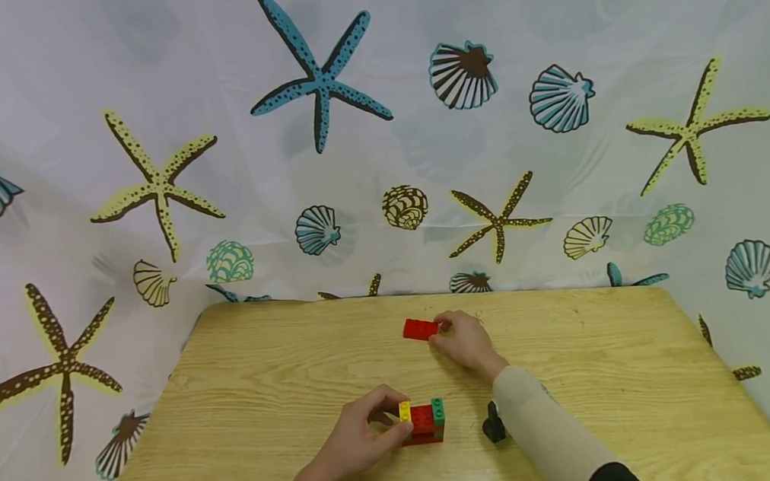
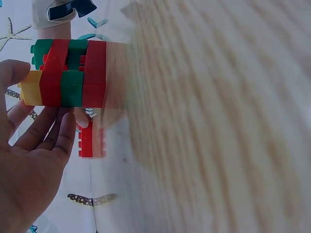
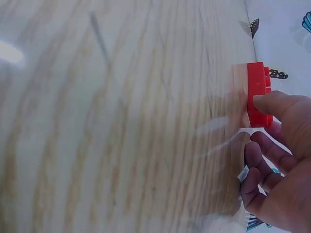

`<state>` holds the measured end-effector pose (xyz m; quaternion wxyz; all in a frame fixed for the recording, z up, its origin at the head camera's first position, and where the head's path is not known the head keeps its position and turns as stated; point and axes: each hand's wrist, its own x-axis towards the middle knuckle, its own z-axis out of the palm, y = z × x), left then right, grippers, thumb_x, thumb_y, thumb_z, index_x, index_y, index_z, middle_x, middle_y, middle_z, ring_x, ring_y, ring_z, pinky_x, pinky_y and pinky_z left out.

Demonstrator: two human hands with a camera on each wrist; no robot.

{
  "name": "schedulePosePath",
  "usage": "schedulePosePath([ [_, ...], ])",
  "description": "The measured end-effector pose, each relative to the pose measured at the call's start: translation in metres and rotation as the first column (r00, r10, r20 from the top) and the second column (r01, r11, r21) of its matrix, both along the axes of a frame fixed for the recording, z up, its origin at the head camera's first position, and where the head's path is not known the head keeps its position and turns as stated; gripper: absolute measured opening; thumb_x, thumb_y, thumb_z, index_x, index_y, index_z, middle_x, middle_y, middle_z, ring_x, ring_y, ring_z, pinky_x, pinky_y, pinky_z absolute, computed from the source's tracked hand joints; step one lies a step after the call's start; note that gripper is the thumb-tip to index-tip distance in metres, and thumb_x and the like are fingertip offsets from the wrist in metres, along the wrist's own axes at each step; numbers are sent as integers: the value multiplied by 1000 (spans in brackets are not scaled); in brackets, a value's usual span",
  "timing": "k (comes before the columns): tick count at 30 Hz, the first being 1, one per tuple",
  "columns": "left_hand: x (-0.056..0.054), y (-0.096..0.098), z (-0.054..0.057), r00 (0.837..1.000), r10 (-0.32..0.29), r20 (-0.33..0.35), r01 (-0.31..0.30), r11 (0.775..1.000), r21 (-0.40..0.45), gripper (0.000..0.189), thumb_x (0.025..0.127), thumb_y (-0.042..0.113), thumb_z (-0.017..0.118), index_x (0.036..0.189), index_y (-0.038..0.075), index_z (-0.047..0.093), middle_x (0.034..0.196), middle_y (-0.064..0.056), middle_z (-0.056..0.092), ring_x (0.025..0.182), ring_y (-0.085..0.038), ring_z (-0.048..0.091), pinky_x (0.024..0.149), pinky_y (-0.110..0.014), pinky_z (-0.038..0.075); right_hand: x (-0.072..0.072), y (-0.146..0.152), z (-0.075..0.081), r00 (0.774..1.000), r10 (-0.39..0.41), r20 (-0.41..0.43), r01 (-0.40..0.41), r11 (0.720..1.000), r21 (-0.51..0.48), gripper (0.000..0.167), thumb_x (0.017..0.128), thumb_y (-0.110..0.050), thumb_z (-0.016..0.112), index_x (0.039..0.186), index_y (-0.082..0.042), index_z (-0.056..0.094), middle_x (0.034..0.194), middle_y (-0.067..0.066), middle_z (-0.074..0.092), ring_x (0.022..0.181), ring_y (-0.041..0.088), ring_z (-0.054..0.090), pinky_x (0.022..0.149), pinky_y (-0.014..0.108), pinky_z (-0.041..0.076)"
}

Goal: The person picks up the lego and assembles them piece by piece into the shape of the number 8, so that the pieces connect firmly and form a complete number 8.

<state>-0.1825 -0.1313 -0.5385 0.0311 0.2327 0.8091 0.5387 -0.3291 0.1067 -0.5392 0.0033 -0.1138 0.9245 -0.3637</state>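
Observation:
Near the front of the table, a small stack of toy building bricks has red layers, green bricks between them, and a yellow brick and a green brick at opposite top ends. My left hand holds the stack at its yellow end, thumb in front and a finger behind. Farther back lies a long red brick, studs up on the tabletop. My right hand pinches its right end; the right wrist view shows the thumb against the side of that red brick.
A small black object stands on the wooden table beside the right forearm, right of the stack. Behind the table and along its sides hangs a white cloth printed with starfish and shells.

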Motion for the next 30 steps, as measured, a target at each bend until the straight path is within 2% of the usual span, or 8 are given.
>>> schedulePosePath([
  [8, -1, -1, -2, 1000, -7, -17, 7, 1000, 8, 30, 100, 24, 74, 123, 6, 68, 112, -5, 75, 98, -10, 70, 86, -29, 61, 1, 5, 1, 999, 3, 55, 4, 993, -115, 34, 97, -20, 77, 126, -5, 70, 121, 11, 73, 99, 24, 67, 88, 41, 57],
  [12, -1, -1, -2, 1000, -10, -18, 10, 1000, 9, 30, 101, 24, 73, 123, 5, 67, 112, -6, 75, 98, -9, 70, 86, -29, 61, 4, 6, 5, 998, 8, 70, 3, 989, -151, 33, 97, -20, 77, 126, -5, 70, 121, 12, 73, 104, 26, 68, 90, 42, 58],
  [22, -3, 2, -2, 1000, -7, 8, 7, 1000, -10, 35, 101, 28, 74, 127, 6, 66, 116, -7, 74, 102, -12, 70, 87, -29, 60, 15, 12, 19, 999, 35, 18, -32, 990, -138, 32, 96, -20, 78, 125, -8, 70, 118, 9, 74, 97, 22, 65, 80, 33, 55],
  [30, -3, 1, 0, 999, 12, 52, -11, 1000, -24, 36, 100, 28, 75, 128, 8, 66, 118, -5, 74, 104, -12, 70, 89, -26, 59, 32, 14, 35, 995, 91, -36, -96, 986, -137, 35, 96, -23, 76, 127, -10, 70, 119, 8, 73, 103, 25, 65, 82, 37, 57],
])
